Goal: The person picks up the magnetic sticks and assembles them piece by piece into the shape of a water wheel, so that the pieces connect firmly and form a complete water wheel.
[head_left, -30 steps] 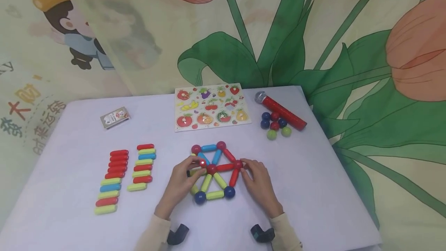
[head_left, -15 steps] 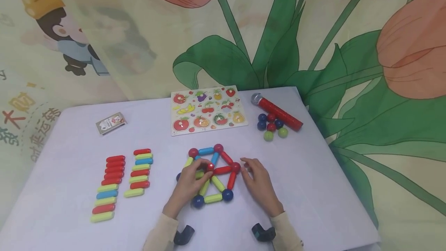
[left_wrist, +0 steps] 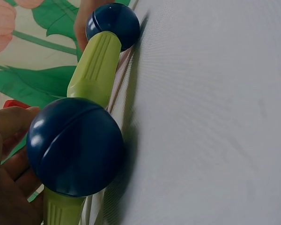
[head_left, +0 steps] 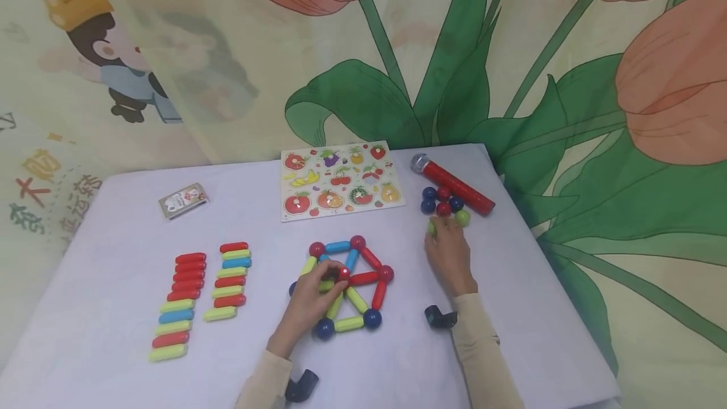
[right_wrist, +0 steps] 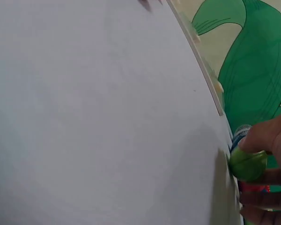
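Note:
In the head view, a flat wheel-shaped frame of rods and balls lies on the table. A blue ball (left_wrist: 77, 145) and a green rod (left_wrist: 96, 68) of it show large in the left wrist view. My left hand (head_left: 309, 298) pinches a red rod (head_left: 344, 272) that stands on end over the frame's middle; the ball beneath is mostly hidden. To the right, my right hand (head_left: 451, 256) has thumb and fingers around a green ball (right_wrist: 248, 165) at the near side of the ball cluster. Red balls (head_left: 443, 209), blue balls (head_left: 428, 206) and another green ball (head_left: 462, 218) sit beside it.
Two columns of loose rods (head_left: 189, 275) lie at the left. A small box (head_left: 184, 201) and a fruit puzzle board (head_left: 343, 182) are towards the back. Behind the balls lies a red microphone-shaped thing (head_left: 459, 188). A printed cloth wall (head_left: 386, 81) rises behind the table (head_left: 511, 308).
My left hand has brought the red rod rightward to the frame's middle and stays there. My right hand has left the frame's right side, moved to the ball cluster and grasped a green ball.

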### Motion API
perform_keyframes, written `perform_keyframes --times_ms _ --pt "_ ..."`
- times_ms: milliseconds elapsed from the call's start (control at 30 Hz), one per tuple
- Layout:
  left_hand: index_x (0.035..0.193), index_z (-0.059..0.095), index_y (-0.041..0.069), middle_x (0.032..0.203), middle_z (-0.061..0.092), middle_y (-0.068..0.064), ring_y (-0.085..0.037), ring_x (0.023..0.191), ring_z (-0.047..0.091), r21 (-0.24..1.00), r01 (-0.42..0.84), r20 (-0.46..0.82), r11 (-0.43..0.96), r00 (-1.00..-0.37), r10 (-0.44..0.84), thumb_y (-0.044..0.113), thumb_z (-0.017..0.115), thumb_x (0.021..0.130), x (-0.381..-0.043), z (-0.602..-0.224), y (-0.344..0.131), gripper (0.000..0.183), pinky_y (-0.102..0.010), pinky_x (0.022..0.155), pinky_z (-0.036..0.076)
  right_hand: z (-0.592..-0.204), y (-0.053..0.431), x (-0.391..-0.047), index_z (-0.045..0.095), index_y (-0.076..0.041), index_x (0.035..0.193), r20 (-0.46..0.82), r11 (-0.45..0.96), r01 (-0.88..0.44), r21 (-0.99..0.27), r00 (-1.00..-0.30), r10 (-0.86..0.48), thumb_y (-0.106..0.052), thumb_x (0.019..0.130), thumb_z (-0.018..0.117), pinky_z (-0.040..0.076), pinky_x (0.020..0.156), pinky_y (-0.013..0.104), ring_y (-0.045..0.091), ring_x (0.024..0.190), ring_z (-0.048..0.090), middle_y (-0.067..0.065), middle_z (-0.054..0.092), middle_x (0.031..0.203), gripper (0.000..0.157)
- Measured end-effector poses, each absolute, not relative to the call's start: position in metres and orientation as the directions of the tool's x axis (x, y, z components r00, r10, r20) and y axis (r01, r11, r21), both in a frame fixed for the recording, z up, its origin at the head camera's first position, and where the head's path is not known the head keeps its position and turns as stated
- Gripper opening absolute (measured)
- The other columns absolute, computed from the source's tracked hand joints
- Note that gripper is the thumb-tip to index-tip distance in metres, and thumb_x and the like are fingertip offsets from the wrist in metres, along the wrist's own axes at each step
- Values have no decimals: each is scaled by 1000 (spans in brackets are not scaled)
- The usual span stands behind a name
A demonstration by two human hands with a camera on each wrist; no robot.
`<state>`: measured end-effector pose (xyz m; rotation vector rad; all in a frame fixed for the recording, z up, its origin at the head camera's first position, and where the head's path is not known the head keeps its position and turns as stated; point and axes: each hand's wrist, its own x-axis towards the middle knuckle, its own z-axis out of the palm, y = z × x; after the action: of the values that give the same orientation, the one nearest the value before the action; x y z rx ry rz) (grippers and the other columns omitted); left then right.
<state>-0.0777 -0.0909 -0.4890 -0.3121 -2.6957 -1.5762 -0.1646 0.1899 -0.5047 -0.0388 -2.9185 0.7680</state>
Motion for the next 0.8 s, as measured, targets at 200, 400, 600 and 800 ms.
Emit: perform_keyframes --times_ms 200,400,600,800 --pt "111 62 17 104 68 7 -14 103 63 854 171 100 491 -981 167 12 75 82 -79 -490 -91 32 -38 92 51 -495 164 -143 57 -10 128 121 819 -114 -563 -991 -55 -16 91 65 48 94 42 24 109 55 8 61 117 39" --pt "112 62 17 105 69 6 -15 104 64 853 185 114 487 -978 173 12 75 83 -81 -490 -91 32 -38 93 51 -466 119 -111 60 -8 123 335 564 -446 -695 -895 -295 -14 82 76 54 84 40 18 103 57 3 64 114 44" --pt "114 60 14 109 69 3 -18 106 64 838 221 139 499 -971 197 11 73 84 -81 -490 -92 33 -39 95 50 -460 92 -97 60 -9 123 375 437 -559 -705 -817 -438 -19 84 75 53 88 34 12 105 53 -1 63 118 44" --pt "114 59 13 114 68 -1 -24 112 63 839 208 127 503 -973 190 10 73 85 -78 -492 -92 32 -43 97 48 -466 85 -96 58 -11 126 316 446 -525 -725 -829 -462 -22 86 73 52 90 32 11 106 52 -2 62 120 44"
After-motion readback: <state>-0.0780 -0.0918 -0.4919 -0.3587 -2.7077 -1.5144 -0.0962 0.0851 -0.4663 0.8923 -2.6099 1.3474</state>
